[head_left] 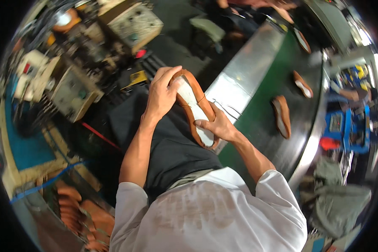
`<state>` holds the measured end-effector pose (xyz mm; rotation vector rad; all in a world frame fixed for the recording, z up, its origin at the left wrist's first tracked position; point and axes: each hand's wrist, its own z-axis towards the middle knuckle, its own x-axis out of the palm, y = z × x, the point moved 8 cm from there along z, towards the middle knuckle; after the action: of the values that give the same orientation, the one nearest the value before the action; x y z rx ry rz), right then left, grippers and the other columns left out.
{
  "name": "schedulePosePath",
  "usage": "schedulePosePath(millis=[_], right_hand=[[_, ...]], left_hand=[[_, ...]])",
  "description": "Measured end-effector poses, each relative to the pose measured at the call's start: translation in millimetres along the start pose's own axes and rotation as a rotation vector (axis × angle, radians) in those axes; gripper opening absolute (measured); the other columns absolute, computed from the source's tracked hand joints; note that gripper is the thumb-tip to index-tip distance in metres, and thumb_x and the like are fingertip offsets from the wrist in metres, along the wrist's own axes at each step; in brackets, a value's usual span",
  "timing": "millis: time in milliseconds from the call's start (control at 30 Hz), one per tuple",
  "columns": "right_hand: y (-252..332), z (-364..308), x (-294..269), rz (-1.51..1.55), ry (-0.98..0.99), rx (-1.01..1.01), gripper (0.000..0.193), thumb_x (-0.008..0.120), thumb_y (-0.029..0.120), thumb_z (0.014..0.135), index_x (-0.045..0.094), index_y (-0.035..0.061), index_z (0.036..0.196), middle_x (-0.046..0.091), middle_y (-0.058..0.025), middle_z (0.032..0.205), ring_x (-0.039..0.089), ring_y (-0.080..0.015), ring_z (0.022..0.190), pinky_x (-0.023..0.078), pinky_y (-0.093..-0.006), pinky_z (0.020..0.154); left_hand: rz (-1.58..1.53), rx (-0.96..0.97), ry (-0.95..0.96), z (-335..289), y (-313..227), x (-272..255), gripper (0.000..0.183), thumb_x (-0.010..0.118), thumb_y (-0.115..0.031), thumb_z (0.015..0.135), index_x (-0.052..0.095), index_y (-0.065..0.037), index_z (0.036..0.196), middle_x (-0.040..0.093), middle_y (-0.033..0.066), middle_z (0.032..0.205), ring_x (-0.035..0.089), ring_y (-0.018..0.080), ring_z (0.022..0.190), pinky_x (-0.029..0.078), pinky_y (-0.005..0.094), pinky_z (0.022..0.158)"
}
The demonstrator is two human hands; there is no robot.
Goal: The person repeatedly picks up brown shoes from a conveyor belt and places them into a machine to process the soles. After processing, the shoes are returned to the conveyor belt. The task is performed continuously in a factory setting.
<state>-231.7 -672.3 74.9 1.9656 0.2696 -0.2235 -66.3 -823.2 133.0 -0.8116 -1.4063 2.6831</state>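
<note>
Both of my hands hold a brown shoe upper (189,85) with a white sole side facing up, above my lap. My left hand (162,91) grips its far end, fingers over the edge and thumb on the white part. Around the side near the closer end, my right hand (218,124) is wrapped, its thumb pressing on the white surface. Parts of the shoe's edges are hidden under my fingers.
To the right runs a dark green conveyor belt (260,107) with brown shoe pieces (281,116) on it, edged by a metal ledge (243,69). Machines with control boxes (75,90) stand left. Brown shoe parts (98,216) pile up lower left. Another person (239,12) sits at the far end.
</note>
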Motion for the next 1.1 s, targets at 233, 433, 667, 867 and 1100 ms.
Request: schedulePosePath(millis=[233, 433, 667, 867, 1100], right_hand=[[53, 51, 103, -0.172, 0.374, -0.109, 0.098, 0.086, 0.039, 0.088, 0.037, -0.0027, 0.163, 0.067, -0.0254, 0.139, 0.067, -0.034, 0.129, 0.051, -0.0432, 0.113], [53, 65, 135, -0.219, 0.614, -0.204, 0.099, 0.087, 0.033, 0.088, 0.035, -0.0049, 0.164, 0.066, -0.0277, 0.139, 0.066, -0.0355, 0.131, 0.051, -0.0404, 0.113], [92, 60, 134, -0.364, 0.512, -0.217, 0.107, 0.089, 0.023, 0.084, 0.027, 0.0051, 0.17, 0.063, -0.0273, 0.146, 0.064, -0.037, 0.134, 0.05, -0.0458, 0.115], [83, 69, 140, -0.419, 0.282, -0.696, 0.119, 0.088, 0.02, 0.085, 0.008, -0.0006, 0.171, 0.043, -0.0357, 0.161, 0.05, -0.0521, 0.144, 0.045, -0.0506, 0.12], [46, 45, 160, -0.42, 0.319, -0.927, 0.122, 0.09, 0.011, 0.078, 0.011, -0.0027, 0.17, 0.039, -0.0346, 0.162, 0.045, -0.0524, 0.147, 0.044, -0.0552, 0.119]], left_hand=[[0.334, -0.103, -0.288, -86, 30, -136, 0.025, 0.066, -0.001, 0.102, 0.071, 0.003, 0.125, 0.072, 0.0196, 0.108, 0.073, 0.0388, 0.097, 0.059, 0.0433, 0.083], [0.446, -0.041, -0.008, -105, 6, -166, 0.021, 0.073, -0.004, 0.096, 0.073, 0.002, 0.117, 0.074, 0.0157, 0.107, 0.076, 0.036, 0.096, 0.061, 0.0422, 0.08], [0.562, 0.004, -0.189, -116, -25, -194, 0.023, 0.077, -0.001, 0.091, 0.071, 0.002, 0.114, 0.072, 0.0177, 0.121, 0.076, 0.0358, 0.102, 0.064, 0.0409, 0.084], [0.29, 0.108, -0.223, -148, -62, -189, 0.049, 0.075, 0.005, 0.083, 0.067, 0.003, 0.131, 0.064, 0.0218, 0.143, 0.061, 0.0396, 0.141, 0.052, 0.0502, 0.115], [-0.645, -0.366, -0.208, -132, -11, -158, 0.067, 0.07, -0.046, 0.103, 0.059, 0.005, 0.143, 0.063, 0.0253, 0.146, 0.061, 0.0368, 0.137, 0.039, 0.0521, 0.123]])
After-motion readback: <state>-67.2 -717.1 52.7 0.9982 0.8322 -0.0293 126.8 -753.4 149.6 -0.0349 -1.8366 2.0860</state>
